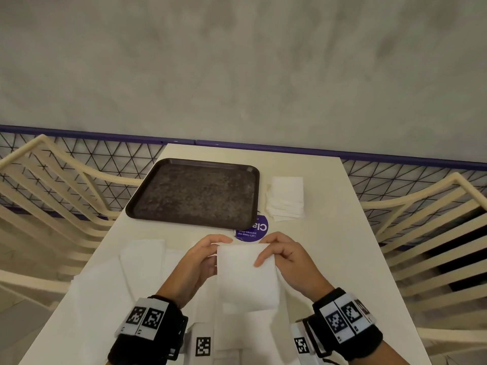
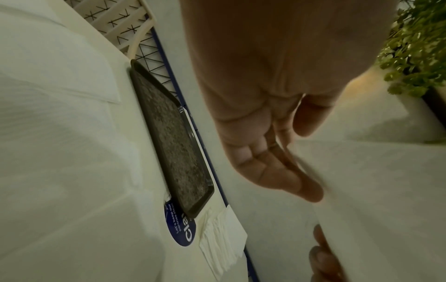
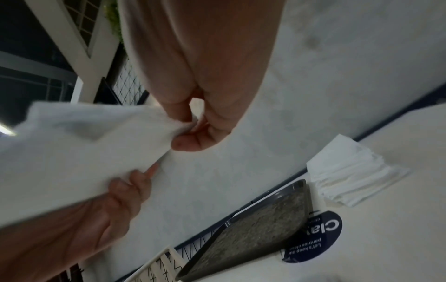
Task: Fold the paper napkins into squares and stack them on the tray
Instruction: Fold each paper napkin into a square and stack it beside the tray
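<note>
Both grips pinch napkin (image 1: 246, 275); plant (image 2: 415, 47) left-wrist only

Cream table against a mottled grey wall

The cream table (image 1: 342, 233) meets a grey plaster wall (image 1: 237, 61) edged by a purple rail (image 1: 395, 156) over black wire mesh (image 1: 105, 156); cream slatted chairs (image 1: 52, 185) stand left and right, green foliage (image 2: 415, 47) nearby.

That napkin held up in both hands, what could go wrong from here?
1. The napkin hangs from fingertip pinches by the left hand and right hand; the thin paper might tear or fold crooked.
2. Loose napkins lie beneath and could get dragged.
3. The tray sits farther away; the fold might open on the way.
</note>
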The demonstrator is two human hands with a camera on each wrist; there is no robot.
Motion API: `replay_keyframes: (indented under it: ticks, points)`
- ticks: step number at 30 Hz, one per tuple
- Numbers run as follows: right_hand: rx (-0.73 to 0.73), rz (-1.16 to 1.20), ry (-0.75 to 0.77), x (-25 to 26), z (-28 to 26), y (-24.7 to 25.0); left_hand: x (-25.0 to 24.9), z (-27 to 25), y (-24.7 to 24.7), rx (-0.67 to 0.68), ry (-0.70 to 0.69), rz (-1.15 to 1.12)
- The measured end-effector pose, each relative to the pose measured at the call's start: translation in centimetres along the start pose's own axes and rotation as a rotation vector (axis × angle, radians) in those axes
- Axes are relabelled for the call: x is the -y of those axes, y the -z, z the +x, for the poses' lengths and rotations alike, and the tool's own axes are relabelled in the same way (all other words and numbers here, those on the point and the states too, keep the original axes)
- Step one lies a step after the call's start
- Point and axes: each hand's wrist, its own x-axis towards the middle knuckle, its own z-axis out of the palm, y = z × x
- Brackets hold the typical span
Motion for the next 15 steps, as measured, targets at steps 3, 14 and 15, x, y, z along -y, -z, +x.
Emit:
replay_keyframes:
  ticks: [3, 14, 15]
  points:
    - [-0.026, -0.047, 0.045, 0.07, 0.07, -0.09, 0.03, -0.05, -0.61, -0.02, 0.001, 0.018]
    - [0.017, 0.005, 0.014, 0.25, -0.23, 0.31, -0.13, -0.08, -1.03, -0.05, -0.157, 0.126]
    - [0.022, 0.017, 0.006, 0.24, -0.28, 0.32, -0.15, -0.08, -1.02, -0.051, -0.159, 0.115]
